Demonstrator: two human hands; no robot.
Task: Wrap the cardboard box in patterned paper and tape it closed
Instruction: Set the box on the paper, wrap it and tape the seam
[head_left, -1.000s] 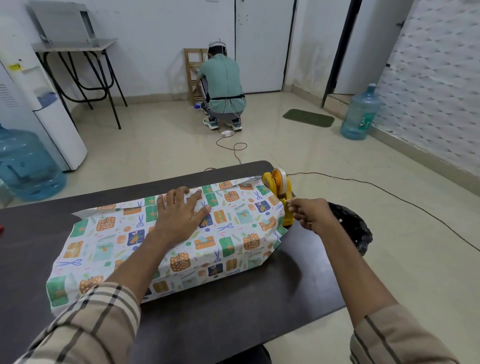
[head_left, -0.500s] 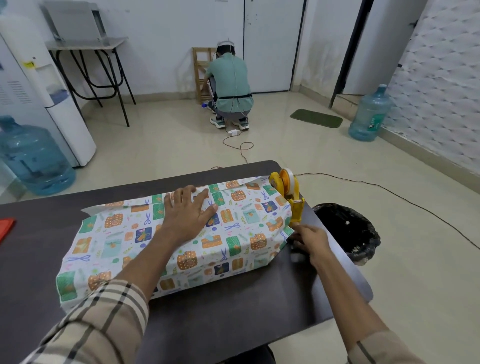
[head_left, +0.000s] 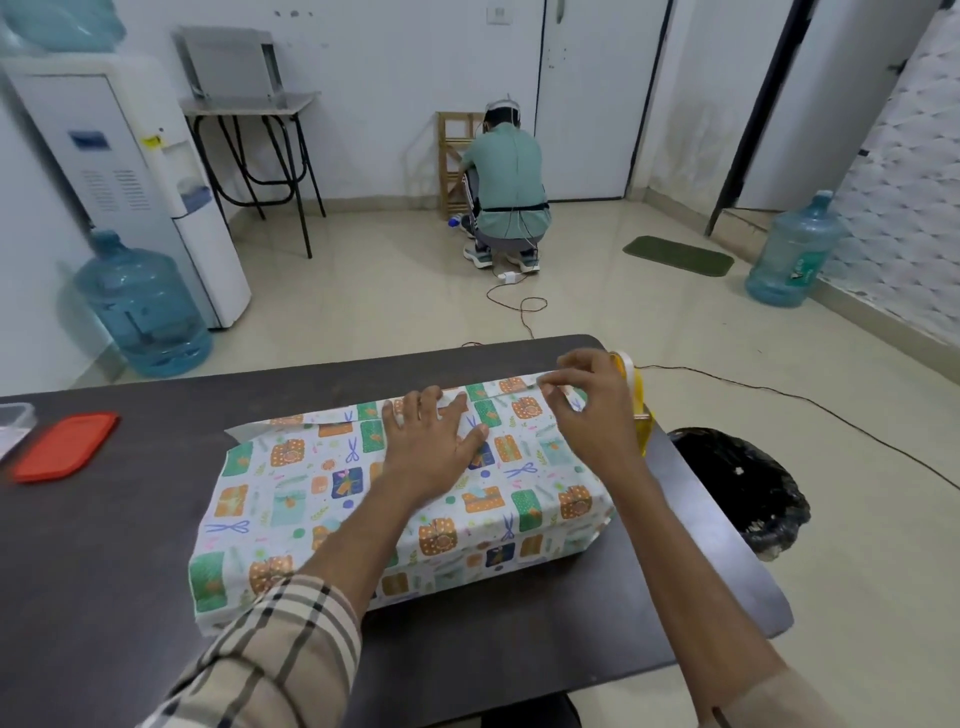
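Left hand (head_left: 431, 447): flat, fingers straight and spread, palm down on the top of the box (head_left: 395, 525). The box lies directly under these fingers on the table (head_left: 130, 545), lengthwise, and is covered by the paper (head_left: 291, 467), so no cardboard shows. The fingertips reach the overlapping flap (head_left: 358, 413) at the far edge. I judge the hand is there to pin the overlap so the paper cannot spring open. Right hand (head_left: 592, 410): fingers curled, thumb and forefinger tips drawn close over the flap's edge, to the right of my left fingertips. I cannot tell whether a strip of clear tape is between them or only the paper. The dispenser (head_left: 641, 421) stands just behind these fingers, close enough to be reached without lifting the left hand. The paper's open ends stick out past the box well left and right of both hands, unfolded. Assessment: the long seam is being fixed and the ends remain. A bin (head_left: 737, 483) stands on the floor beyond the right hand; a red lid (head_left: 65, 444) lies far left.
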